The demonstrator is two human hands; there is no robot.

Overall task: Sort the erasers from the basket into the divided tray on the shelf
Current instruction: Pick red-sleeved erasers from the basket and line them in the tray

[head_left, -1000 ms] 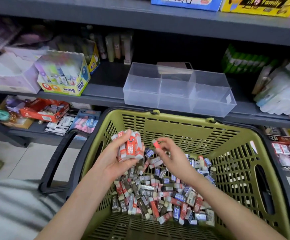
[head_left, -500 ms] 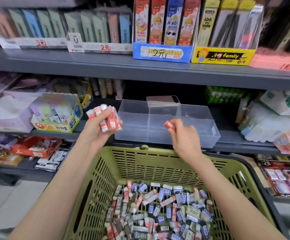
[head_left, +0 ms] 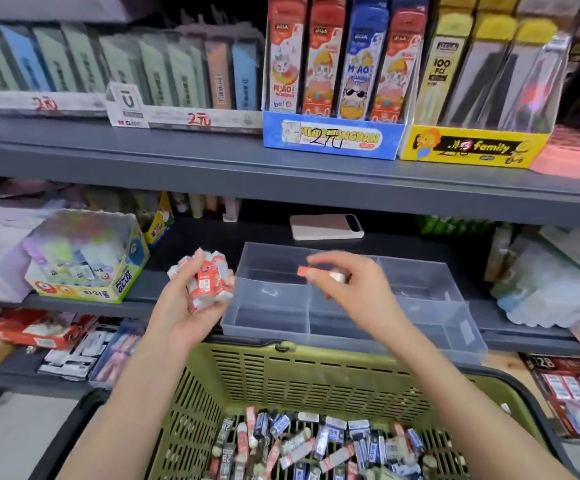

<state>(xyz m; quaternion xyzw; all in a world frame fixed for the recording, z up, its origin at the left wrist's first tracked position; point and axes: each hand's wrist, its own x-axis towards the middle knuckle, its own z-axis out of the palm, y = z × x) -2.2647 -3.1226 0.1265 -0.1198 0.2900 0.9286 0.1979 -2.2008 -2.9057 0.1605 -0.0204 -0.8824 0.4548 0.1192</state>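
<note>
A clear divided tray (head_left: 434, 292) stands on the middle shelf, its compartments looking empty. My left hand (head_left: 191, 306) grips a bunch of red-and-white erasers (head_left: 207, 284) just left of the tray. My right hand (head_left: 351, 289) hovers over the tray's middle and pinches a single red eraser (head_left: 307, 271) above its back compartments. Below, the green basket (head_left: 316, 379) holds a heap of several red, blue and black erasers (head_left: 316, 445).
A white phone (head_left: 326, 226) lies on the shelf behind the tray. A glue display box (head_left: 84, 261) stands to the left, plastic-wrapped goods (head_left: 551, 282) to the right. The upper shelf edge (head_left: 281, 174) hangs above, stocked with boxes of stationery.
Both hands rose from the basket to the shelf. My right hand moved the single red eraser from in front of the tray to above its middle. The view tilted upward.
</note>
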